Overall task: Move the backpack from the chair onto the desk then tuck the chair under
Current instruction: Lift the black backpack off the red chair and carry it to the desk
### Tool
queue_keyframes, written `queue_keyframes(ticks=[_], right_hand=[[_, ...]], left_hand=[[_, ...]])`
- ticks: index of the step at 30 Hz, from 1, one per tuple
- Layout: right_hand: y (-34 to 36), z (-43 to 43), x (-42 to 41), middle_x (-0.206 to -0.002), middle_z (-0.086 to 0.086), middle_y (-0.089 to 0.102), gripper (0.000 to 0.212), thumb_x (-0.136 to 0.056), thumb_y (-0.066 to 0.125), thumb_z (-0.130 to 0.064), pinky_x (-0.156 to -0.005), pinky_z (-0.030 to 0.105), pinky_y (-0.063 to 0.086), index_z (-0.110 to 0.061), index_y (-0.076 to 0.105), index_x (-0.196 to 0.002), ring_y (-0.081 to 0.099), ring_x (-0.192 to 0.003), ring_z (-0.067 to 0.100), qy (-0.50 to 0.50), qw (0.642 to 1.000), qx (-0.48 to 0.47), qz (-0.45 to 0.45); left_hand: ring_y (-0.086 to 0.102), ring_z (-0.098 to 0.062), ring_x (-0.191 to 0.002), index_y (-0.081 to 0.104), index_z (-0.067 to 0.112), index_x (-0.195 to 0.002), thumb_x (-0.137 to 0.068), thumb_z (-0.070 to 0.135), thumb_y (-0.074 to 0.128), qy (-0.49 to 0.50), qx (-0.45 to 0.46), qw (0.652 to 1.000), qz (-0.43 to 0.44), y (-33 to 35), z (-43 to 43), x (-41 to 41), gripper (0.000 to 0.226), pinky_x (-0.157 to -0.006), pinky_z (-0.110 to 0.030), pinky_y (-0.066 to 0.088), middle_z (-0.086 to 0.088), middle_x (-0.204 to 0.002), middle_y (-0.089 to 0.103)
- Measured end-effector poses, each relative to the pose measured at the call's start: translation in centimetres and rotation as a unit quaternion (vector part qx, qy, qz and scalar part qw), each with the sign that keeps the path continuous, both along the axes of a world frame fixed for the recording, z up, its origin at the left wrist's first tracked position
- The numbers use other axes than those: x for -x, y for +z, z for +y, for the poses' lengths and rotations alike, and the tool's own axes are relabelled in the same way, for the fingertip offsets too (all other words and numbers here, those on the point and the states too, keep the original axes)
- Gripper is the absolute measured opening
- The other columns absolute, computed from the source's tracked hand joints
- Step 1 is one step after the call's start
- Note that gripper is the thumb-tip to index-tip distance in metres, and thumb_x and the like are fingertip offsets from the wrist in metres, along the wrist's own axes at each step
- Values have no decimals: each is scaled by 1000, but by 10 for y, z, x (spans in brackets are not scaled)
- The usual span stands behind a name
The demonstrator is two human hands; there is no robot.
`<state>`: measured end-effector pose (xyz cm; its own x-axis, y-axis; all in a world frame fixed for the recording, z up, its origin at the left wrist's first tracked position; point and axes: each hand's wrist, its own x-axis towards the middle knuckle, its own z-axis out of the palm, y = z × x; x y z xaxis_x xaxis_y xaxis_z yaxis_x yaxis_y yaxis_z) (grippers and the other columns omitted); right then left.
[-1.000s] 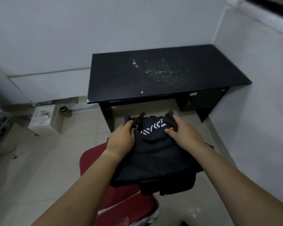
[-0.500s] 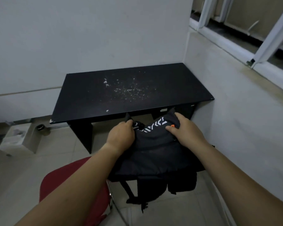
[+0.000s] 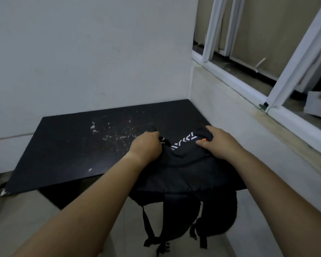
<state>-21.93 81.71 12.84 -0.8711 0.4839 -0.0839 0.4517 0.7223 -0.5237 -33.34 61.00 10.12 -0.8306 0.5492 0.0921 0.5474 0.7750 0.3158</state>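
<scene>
Where the chair was, backpack [image 3: 185, 169] over desk [image 3: 67, 153].

Bare desk [image 3: 63, 145] surface left of backpack [image 3: 185, 171]

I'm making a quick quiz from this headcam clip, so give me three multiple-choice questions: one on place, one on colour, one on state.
1. Where is the backpack?
A. over the desk's right front edge
B. on the window ledge
C. on the floor

2. What colour is the desk top?
A. white
B. black
C. red

3. How is the backpack held?
A. by one hand
B. by neither hand
C. by both hands

Answers:
1 A, its body covers that edge and its straps dangle below.
2 B, black with pale specks.
3 C, the left hand and right hand both grip its top.
</scene>
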Motion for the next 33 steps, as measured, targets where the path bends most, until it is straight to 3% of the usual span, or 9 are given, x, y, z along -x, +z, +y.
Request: queue_keyframes(ticks=[3, 6, 9, 16, 22, 33], right_hand=[[18, 32, 42, -142, 3, 58, 61, -87, 69, -41, -108, 44, 44, -22, 51, -142, 54, -129, 27, 3, 1000, 1, 5], [32, 61, 81, -118, 2, 69, 37, -86, 70, -38, -97, 43, 50, -23, 63, -120, 63, -110, 27, -4, 999, -2, 39], [42, 90, 118, -109, 1, 70, 30, -86, 70, -38, -92, 43, 52, -22, 64, -110, 64, -103, 27, -11, 998, -1, 64], [45, 162, 209, -146, 0, 55, 70, -87, 68, -45, -99, 34, 42, -27, 41, -148, 52, -131, 27, -31, 994, -25, 101], [43, 230, 298, -143, -2, 58, 64, -87, 67, -44, -91, 31, 40, -28, 46, -145, 54, -129, 24, -10, 991, -10, 136], [50, 315, 471, -151, 0, 50, 67, -91, 62, -48, -109, 34, 38, -26, 41, -151, 48, -136, 24, 8, 979, -4, 205]], left_hand=[[64, -34, -92, 62, 10, -112, -93, 13, 41, -7, 1, 1000, 5, 13, 35, 43, 29, -69, -34, 44, -14, -107, 68], [64, -36, -94, 61, 10, -111, -94, 14, 40, -18, 1, 1000, 22, 28, 68, 91, 27, -70, -35, 43, -16, -108, 67], [63, -36, -94, 59, 10, -111, -95, 15, 40, -26, -2, 998, 50, 40, 99, 131, 25, -71, -37, 43, -16, -108, 66], [61, -38, -93, 58, 9, -108, -94, 12, 41, -25, -18, 995, 92, 49, 171, 222, 23, -68, -36, 39, -17, -105, 65], [61, -38, -97, 59, 10, -113, -93, 12, 40, -4, -12, 995, 99, 54, 231, 307, 27, -70, -35, 38, -18, -110, 65], [61, -43, -102, 58, 7, -118, -96, 19, 43, 33, 5, 989, 147, 99, 307, 473, 29, -81, -44, 48, -24, -115, 63]])
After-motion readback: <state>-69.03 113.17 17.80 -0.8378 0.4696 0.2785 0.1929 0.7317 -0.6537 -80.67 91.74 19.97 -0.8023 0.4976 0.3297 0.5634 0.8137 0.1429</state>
